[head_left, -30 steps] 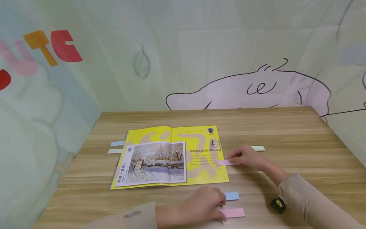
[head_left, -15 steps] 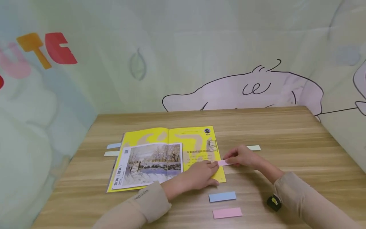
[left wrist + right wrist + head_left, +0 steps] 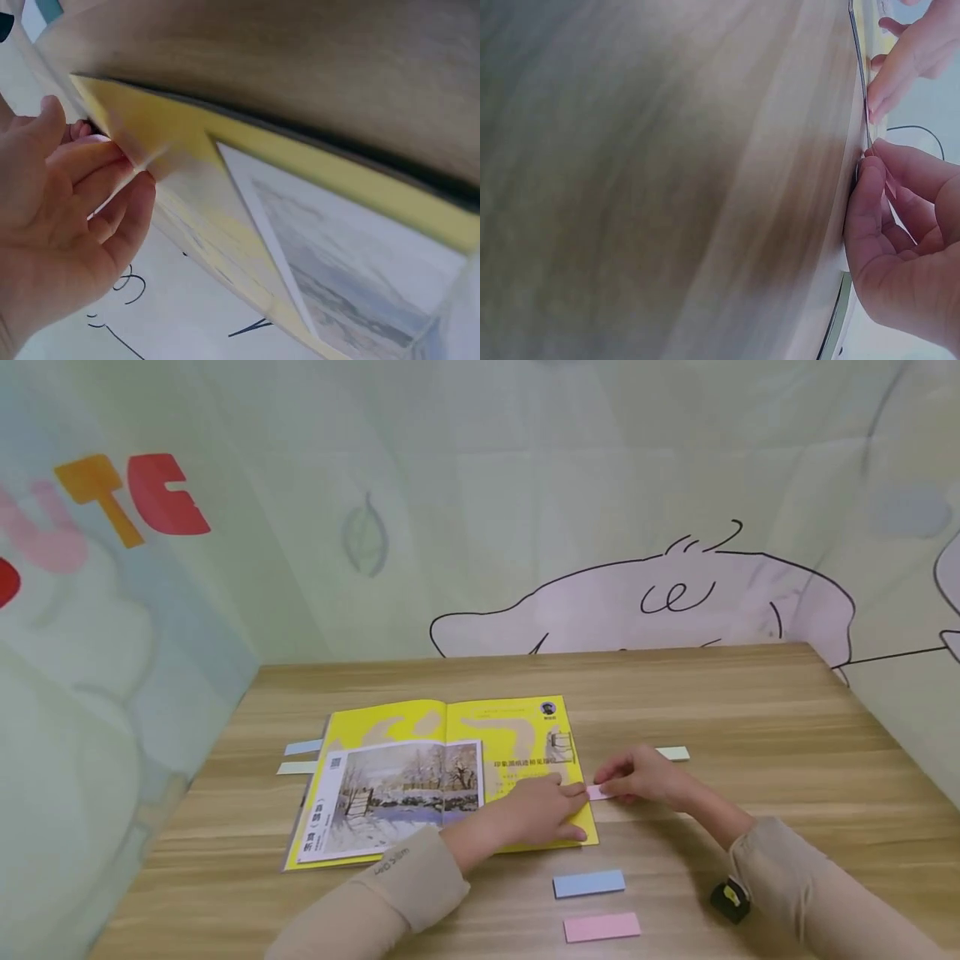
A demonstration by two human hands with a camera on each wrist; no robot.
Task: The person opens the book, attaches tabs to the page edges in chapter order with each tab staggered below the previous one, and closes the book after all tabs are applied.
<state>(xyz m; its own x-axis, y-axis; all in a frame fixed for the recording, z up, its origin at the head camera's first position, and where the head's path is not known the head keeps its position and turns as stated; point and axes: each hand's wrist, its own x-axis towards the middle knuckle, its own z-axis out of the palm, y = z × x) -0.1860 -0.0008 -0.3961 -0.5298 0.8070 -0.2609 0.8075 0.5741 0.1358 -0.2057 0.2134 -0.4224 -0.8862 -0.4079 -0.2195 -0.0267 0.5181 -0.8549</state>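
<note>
An open yellow magazine [image 3: 517, 714] lies on the table, with a snowy landscape picture [image 3: 408, 789] across its pages. My left hand [image 3: 536, 810] lies over the lower right page, its fingertips pressing at the page's right edge. A small pink sticky note [image 3: 596, 792] sticks out past that edge. My right hand [image 3: 651, 774] pinches the note's outer end between thumb and fingers. In the right wrist view the pink note [image 3: 891, 186] shows partly between the fingers; the left fingertips are just beyond. The note's inner end is hidden under the left fingers.
In front of the magazine lie a blue sticky-note pad [image 3: 588, 884] and a pink sticky-note pad [image 3: 602, 927]. A pale green pad [image 3: 673, 753] sits behind the right hand. Blue [image 3: 303, 747] and pale green [image 3: 297, 767] tabs project from the magazine's left edge. A small black object [image 3: 729, 900] is by the right sleeve.
My left hand has left the blue and pink pads and moved up onto the magazine page, over the pink note's inner end. The right hand keeps its pinch on the note, almost in place.
</note>
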